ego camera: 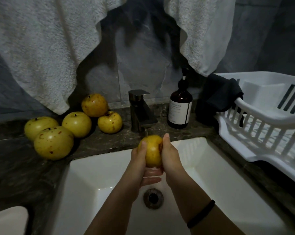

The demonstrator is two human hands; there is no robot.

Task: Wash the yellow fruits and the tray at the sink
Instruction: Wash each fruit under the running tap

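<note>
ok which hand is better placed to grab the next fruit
Left. Both hands hold one fruit, but the other five sit on the counter left of the sink, nearest the left hand; the right hand would cross over.

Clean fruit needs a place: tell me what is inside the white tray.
A white box-like compartment sits at the back of the white tray, and a dark cloth hangs over its left rim. The slatted near wall hides most of the floor.

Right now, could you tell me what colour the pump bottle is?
The pump bottle is dark brown, with a white label; head view.
</note>
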